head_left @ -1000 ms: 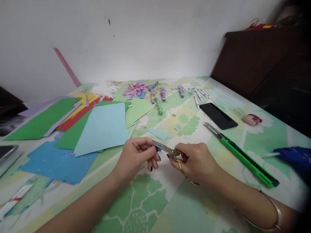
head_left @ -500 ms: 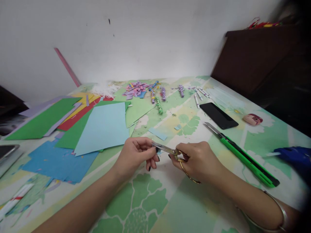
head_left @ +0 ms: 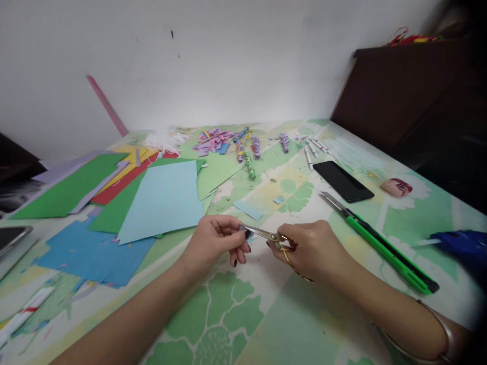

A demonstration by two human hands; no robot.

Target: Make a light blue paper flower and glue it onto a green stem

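Observation:
My right hand (head_left: 312, 249) grips a pair of scissors (head_left: 274, 236) by gold-coloured handles, with the metal blades pointing left. Pinched between the fingertips of my left hand (head_left: 218, 237) is a small piece of light blue paper (head_left: 250, 236), mostly hidden by the fingers. The blades reach up to these fingertips and lie across the paper. Just beyond my hands, a light blue paper strip (head_left: 248, 209) rests on the table, with a smaller light blue scrap (head_left: 279, 199) to its right.
Coloured sheets, a light blue one (head_left: 163, 200) on top, cover the left side. A green box cutter (head_left: 391, 251) with its blade out lies right, near a black phone (head_left: 343, 181) and a blue tool (head_left: 460, 246). Decorated paper rolls (head_left: 249, 166) and paper scraps (head_left: 213, 141) sit at the back.
The scissors have tilted slightly at my left fingertips, and a bit of light blue paper now shows below the blades. Both hands stay in nearly the same place.

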